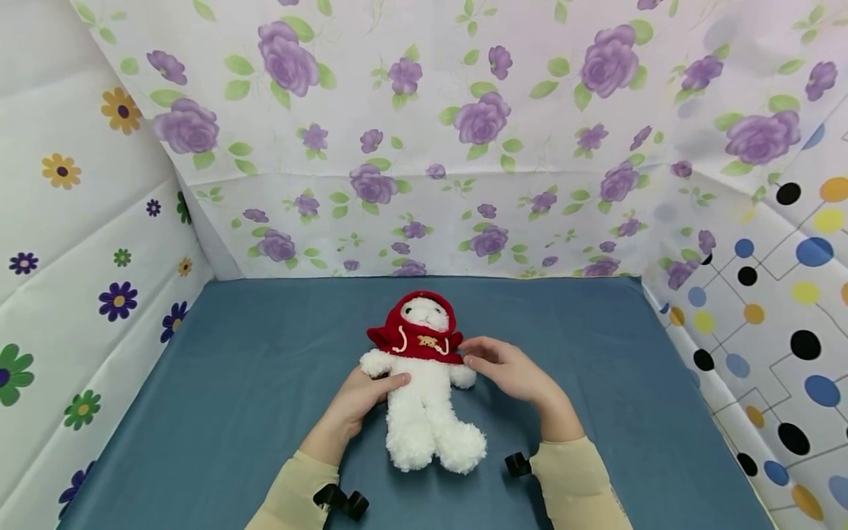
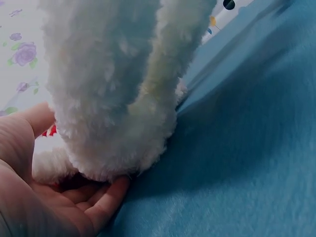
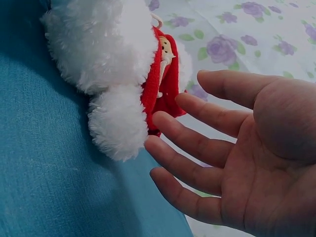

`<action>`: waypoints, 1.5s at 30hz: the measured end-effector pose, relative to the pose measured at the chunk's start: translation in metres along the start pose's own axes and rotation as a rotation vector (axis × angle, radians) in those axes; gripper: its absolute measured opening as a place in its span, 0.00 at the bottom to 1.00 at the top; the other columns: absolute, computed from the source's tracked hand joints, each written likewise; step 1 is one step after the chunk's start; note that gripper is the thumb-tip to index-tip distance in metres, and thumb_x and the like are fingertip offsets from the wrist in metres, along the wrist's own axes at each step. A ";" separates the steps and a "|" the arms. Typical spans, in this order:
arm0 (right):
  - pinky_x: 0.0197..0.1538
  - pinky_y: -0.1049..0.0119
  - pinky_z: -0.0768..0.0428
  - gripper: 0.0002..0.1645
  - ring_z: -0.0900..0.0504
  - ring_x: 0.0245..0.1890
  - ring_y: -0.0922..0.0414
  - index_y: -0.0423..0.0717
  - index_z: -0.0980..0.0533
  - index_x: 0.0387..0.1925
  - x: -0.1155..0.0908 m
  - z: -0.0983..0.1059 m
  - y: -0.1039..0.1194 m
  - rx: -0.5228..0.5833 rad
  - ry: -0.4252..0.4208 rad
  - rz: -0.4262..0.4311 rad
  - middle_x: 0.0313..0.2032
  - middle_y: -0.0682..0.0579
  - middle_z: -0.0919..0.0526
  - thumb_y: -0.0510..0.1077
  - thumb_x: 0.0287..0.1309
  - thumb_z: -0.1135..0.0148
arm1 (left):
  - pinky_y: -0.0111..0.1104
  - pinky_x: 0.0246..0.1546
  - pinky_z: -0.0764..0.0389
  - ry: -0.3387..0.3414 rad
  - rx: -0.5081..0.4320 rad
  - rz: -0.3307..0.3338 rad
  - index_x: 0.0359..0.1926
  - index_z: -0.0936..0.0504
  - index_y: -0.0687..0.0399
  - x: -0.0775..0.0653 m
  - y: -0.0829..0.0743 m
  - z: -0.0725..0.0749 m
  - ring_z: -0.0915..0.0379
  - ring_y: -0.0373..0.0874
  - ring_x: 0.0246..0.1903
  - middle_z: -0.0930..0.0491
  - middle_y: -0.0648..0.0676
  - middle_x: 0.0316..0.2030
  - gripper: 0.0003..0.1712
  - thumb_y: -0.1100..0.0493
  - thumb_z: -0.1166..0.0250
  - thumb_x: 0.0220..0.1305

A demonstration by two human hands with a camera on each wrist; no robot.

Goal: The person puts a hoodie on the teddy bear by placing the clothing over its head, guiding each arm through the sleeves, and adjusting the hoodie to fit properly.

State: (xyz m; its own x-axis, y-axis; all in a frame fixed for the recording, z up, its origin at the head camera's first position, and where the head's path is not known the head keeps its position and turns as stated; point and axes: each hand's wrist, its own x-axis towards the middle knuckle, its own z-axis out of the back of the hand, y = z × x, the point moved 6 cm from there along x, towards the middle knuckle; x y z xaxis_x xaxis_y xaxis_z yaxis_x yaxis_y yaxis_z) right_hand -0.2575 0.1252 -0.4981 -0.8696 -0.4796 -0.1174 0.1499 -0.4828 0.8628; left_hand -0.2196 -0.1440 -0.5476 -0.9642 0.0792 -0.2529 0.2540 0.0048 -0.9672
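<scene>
A fluffy white plush toy (image 1: 419, 412) lies on its back with its feet toward me. It wears a red hoodie (image 1: 417, 342), bunched around its head and chest, with white cords and a small bear patch. My left hand (image 1: 358, 397) holds the toy at its side, thumb over the belly; in the left wrist view the fingers (image 2: 106, 205) reach under the fur. My right hand (image 1: 506, 368) is at the hoodie's right edge, above the toy's arm (image 1: 463, 376). The right wrist view shows its fingers (image 3: 197, 148) spread and loosely bent, holding nothing.
A blue cloth (image 1: 265, 353) covers the table. Behind it hangs a white sheet with purple roses (image 1: 483, 118). Flowered fabric (image 1: 119, 302) stands at the left and dotted fabric (image 1: 782, 346) at the right. Black straps (image 1: 341, 500) sit at my wrists.
</scene>
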 end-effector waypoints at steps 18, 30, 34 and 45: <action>0.65 0.42 0.23 0.24 0.20 0.63 0.48 0.48 0.23 0.69 -0.004 0.003 -0.002 0.020 -0.011 -0.004 0.67 0.45 0.21 0.52 0.80 0.39 | 0.38 0.44 0.21 -0.017 0.020 -0.036 0.60 0.20 0.60 -0.001 -0.002 -0.004 0.23 0.45 0.41 0.18 0.55 0.47 0.27 0.55 0.22 0.66; 0.64 0.43 0.22 0.26 0.19 0.62 0.50 0.50 0.23 0.70 -0.003 0.006 -0.006 0.014 -0.020 -0.017 0.66 0.47 0.20 0.56 0.80 0.40 | 0.39 0.44 0.18 -0.035 -0.058 -0.012 0.61 0.21 0.62 0.001 0.004 -0.003 0.19 0.46 0.42 0.18 0.58 0.50 0.28 0.60 0.22 0.63; 0.64 0.43 0.22 0.28 0.19 0.61 0.51 0.49 0.23 0.70 -0.003 0.009 -0.006 0.013 -0.029 -0.023 0.65 0.48 0.19 0.58 0.79 0.40 | 0.38 0.45 0.17 -0.055 -0.070 0.006 0.64 0.22 0.61 0.002 0.004 0.001 0.18 0.46 0.44 0.19 0.58 0.54 0.31 0.59 0.22 0.63; 0.62 0.46 0.21 0.27 0.19 0.59 0.52 0.49 0.22 0.69 -0.002 0.011 -0.006 -0.014 -0.048 -0.034 0.58 0.54 0.17 0.57 0.79 0.39 | 0.39 0.48 0.18 -0.098 -0.023 0.001 0.68 0.24 0.60 -0.002 -0.007 0.023 0.20 0.48 0.49 0.20 0.60 0.60 0.35 0.57 0.22 0.64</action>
State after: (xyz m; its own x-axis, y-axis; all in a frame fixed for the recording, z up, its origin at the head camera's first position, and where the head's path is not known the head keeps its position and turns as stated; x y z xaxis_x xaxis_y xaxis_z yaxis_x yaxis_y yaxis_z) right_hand -0.2620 0.1365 -0.4975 -0.8959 -0.4271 -0.1219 0.1264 -0.5083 0.8519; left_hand -0.2214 -0.1667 -0.5413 -0.9665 -0.0184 -0.2558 0.2553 0.0279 -0.9665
